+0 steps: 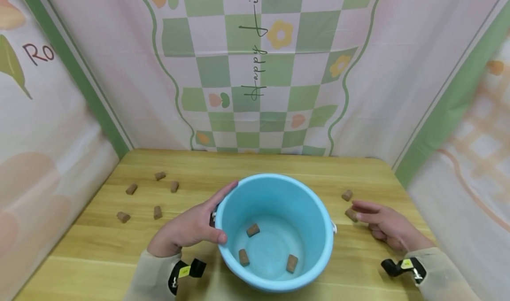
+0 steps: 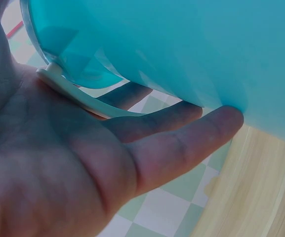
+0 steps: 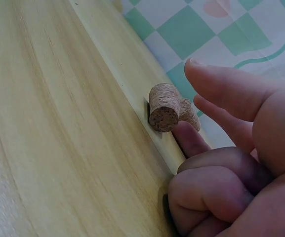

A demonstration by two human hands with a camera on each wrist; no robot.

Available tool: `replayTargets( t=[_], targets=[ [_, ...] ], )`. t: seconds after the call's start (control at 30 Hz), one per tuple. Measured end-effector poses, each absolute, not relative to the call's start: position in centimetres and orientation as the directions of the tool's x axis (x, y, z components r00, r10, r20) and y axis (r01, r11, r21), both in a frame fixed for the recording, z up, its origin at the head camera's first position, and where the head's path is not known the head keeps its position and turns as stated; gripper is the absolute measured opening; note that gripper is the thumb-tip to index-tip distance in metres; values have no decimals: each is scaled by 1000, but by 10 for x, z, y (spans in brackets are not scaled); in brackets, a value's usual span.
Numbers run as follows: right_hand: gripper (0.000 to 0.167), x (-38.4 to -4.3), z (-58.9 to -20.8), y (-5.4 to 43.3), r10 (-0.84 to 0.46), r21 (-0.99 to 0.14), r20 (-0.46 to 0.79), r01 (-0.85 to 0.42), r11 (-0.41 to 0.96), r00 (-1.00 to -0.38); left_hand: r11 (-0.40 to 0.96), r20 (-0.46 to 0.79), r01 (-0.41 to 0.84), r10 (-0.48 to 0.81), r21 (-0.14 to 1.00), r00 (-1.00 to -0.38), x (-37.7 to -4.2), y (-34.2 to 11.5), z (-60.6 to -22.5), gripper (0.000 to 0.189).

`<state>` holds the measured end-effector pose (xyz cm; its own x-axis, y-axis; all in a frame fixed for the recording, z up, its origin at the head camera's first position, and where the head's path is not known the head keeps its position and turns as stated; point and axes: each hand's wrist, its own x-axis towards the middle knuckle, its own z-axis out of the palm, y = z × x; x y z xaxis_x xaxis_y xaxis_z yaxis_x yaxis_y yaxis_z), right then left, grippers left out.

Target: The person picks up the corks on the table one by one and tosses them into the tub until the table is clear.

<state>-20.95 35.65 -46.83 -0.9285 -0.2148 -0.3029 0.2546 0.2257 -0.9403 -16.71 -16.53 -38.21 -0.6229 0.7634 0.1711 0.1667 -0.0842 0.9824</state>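
Observation:
A light blue bucket (image 1: 275, 181) stands on the table in front of me, with three corks inside, one of them a cork (image 1: 292, 263) at the bottom right. My left hand (image 1: 195, 228) holds the bucket's left side, thumb at the rim. In the left wrist view its fingers (image 2: 186, 148) lie along the outer wall beside the white handle (image 2: 83, 98). At the right, my right hand (image 1: 388, 225) reaches to a cork (image 1: 351, 215). Thumb and forefinger are apart around it; the other fingers are folded in the right wrist view. Another cork (image 1: 347, 195) lies just behind.
Several more corks lie scattered on the table's left side, among them a cork (image 1: 123, 217) near the left edge and a cork (image 1: 160, 175) toward the back. Printed cloth (image 1: 279, 71) hangs behind the wooden table (image 1: 247, 164) and along both sides.

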Motion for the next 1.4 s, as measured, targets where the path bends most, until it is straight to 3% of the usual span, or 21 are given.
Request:
replayTargets(
  t=[1.4],
  targets=[
    [71,-213,-466,346,-166,-893,-320,239,382,-933,-84,176,175,763,981,-622,-168,-165,-383,111]
  ],
)
